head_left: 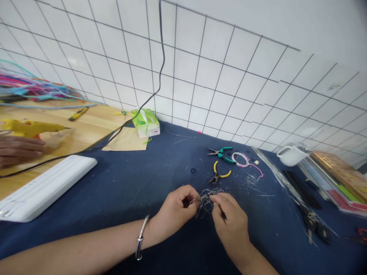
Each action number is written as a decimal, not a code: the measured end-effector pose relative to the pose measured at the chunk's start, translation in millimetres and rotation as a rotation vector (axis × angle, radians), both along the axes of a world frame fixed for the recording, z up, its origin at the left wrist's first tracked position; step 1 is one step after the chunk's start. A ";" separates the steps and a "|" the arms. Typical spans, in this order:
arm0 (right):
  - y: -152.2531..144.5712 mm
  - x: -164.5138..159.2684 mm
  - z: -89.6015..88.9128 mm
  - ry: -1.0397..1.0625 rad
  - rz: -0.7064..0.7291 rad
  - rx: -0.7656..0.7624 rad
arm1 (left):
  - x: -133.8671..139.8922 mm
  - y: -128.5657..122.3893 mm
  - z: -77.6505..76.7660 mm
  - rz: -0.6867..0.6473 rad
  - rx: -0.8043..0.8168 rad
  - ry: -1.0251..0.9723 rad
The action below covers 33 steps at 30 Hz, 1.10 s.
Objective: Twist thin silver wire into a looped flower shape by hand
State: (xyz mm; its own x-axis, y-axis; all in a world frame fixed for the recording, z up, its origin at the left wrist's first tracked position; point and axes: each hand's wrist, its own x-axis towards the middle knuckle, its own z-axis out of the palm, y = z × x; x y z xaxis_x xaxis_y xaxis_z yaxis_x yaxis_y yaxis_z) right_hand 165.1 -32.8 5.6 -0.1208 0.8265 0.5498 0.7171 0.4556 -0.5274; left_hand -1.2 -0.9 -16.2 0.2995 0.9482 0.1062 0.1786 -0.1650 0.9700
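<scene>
Between my two hands is a tangled bundle of thin silvery wire (207,199), with loose ends sticking out on all sides. My left hand (179,206), a silver bangle on its wrist, is closed with its fingertips pinching the left end of the bundle. Thumb and forefinger of my right hand (231,214) pinch its right side. Just beyond the wire lie small yellow-handled pliers (218,175), spread apart. Farther back rest green-handled long-nose pliers (222,152) beside a ring-shaped coil (240,159) with pink thread.
A white power strip (48,187) and a tissue pack (145,122) stand to the left. Another person's hand (20,149) is by a yellow glue gun (33,128). On the right are straight wires (269,166), keys (311,225), a white mug (294,154) and stacked books (338,183).
</scene>
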 end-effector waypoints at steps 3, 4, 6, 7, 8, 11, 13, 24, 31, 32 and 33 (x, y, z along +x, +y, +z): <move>-0.9 0.1 -5.3 -0.123 -0.008 0.035 | 0.5 -1.2 1.0 0.027 0.091 0.056; -1.3 -0.3 -5.9 -0.139 -0.012 0.027 | 0.6 -2.1 1.6 0.033 0.131 0.077; -1.9 -1.8 -4.6 -0.119 -0.005 -0.026 | 0.4 -4.0 3.3 0.035 0.221 0.113; -2.0 -2.9 -2.9 -0.085 0.005 -0.074 | 0.0 -4.9 4.2 0.031 0.266 0.125; -1.9 -4.1 -0.7 -0.038 0.013 -0.135 | -0.7 -5.6 5.3 0.025 0.312 0.135; -0.7 -7.4 6.1 0.151 0.040 -0.346 | -3.6 -6.4 7.8 -0.009 0.452 0.157; 0.3 -8.3 7.6 0.281 0.067 -0.465 | -5.4 -5.9 8.4 -0.044 0.546 0.168; 2.8 -7.8 -8.7 0.883 0.182 -0.854 | -12.4 0.6 2.8 -0.182 0.780 0.230; 6.6 -4.5 -13.6 1.129 0.222 -0.976 | -12.6 2.1 5.3 -0.221 0.838 0.228; 6.9 -4.3 -13.7 1.142 0.228 -0.985 | -12.8 2.0 5.9 -0.232 0.848 0.228; 7.1 -4.3 -13.3 1.137 0.234 -0.988 | -13.2 1.8 6.6 -0.245 0.859 0.230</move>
